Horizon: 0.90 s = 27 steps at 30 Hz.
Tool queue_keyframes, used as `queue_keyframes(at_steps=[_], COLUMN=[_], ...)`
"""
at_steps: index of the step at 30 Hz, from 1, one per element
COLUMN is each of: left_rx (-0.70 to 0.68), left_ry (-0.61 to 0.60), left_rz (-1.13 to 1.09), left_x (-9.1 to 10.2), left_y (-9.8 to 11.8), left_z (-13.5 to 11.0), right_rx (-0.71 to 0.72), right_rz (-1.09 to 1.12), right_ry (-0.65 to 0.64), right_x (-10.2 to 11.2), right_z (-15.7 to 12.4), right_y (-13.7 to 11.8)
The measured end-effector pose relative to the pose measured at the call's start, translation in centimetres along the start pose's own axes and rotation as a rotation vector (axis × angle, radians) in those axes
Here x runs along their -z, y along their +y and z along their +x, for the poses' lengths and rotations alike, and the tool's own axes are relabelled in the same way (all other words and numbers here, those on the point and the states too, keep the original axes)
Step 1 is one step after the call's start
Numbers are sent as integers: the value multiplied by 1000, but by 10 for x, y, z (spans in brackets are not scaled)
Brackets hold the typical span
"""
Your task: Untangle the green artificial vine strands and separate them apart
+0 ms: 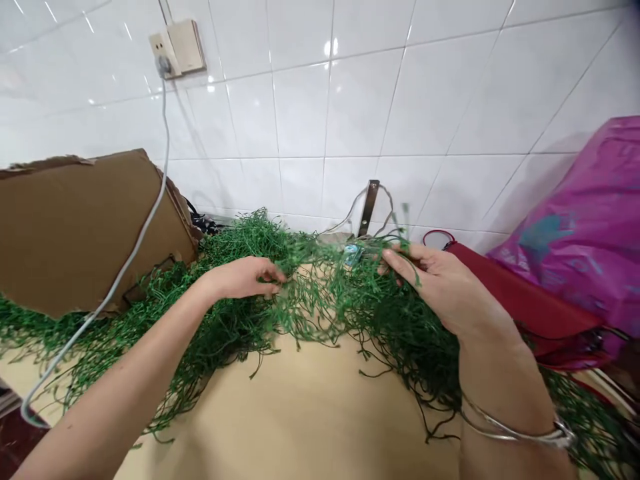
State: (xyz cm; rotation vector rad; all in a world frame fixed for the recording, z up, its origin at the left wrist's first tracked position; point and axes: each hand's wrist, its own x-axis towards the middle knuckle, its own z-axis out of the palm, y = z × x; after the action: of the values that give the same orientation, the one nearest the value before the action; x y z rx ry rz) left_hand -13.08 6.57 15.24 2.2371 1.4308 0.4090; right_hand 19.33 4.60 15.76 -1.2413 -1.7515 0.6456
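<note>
Green strands (325,313) lace left-hand fingers (267,270); right-hand fingers (405,261) too

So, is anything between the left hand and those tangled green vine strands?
Nothing visible: the left hand touches the tangled green artificial vine strands directly. The light grey power cable lies off beyond the forearm, clear of it.

"Anything legible on the bench this morning?"

"Nothing so far. I'm checking a small blue tag (352,255) among the green strands (320,313), but I'm finding its marks too blurred to read."
</note>
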Motion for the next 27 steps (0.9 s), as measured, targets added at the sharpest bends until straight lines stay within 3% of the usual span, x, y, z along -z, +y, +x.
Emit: queue_keyframes(at_steps=[1, 3, 5, 6, 9, 12, 14, 15, 17, 18, 21, 23, 25, 27], left_rx=[68, 118, 35, -12, -96, -129, -164, -183, -197, -185, -28, 86, 144, 107], left_ry=[7, 197, 481, 543, 557, 569, 429, 321, 153, 129, 285, 410, 468, 497], left_rz=[143, 237, 134, 26, -225, -331, -336, -332, -313, -292, -138, 25, 122, 152], left_x=[5, 8, 2, -4, -24, -41, -46, -45, -40, -35, -15, -3, 5, 8], left_y=[5, 22, 46, 58, 88, 99, 96, 92, 81, 74, 49, 34, 26, 28], left_z=[-5, -13, -18, -19, -15, -3, 7, 10, 13, 12, 1, -10, -20, -26], right_rx=[12, 13, -18, -33, -42, -16, 8, 14, 4, -9, -62, -103, -135, -148], right_rz=[37, 136, 267, 344, 499, 379, 300, 280, 224, 198, 228, 319, 394, 456], right_ry=[-12, -22, 0, 22, 68, -125, -244, -243, -123, -35, 184, 253, 241, 172], right_x=[-3, -13, -21, -23, -21, -17, -15, -15, -14, -13, -10, -8, -9, -14], right_z=[0, 2, 4, 4, 1, -4, -5, -5, -3, -1, 5, 8, 10, 10], right_y=[0, 2, 2, 2, -3, -9, -11, -10, -5, -2, 7, 10, 9, 4])
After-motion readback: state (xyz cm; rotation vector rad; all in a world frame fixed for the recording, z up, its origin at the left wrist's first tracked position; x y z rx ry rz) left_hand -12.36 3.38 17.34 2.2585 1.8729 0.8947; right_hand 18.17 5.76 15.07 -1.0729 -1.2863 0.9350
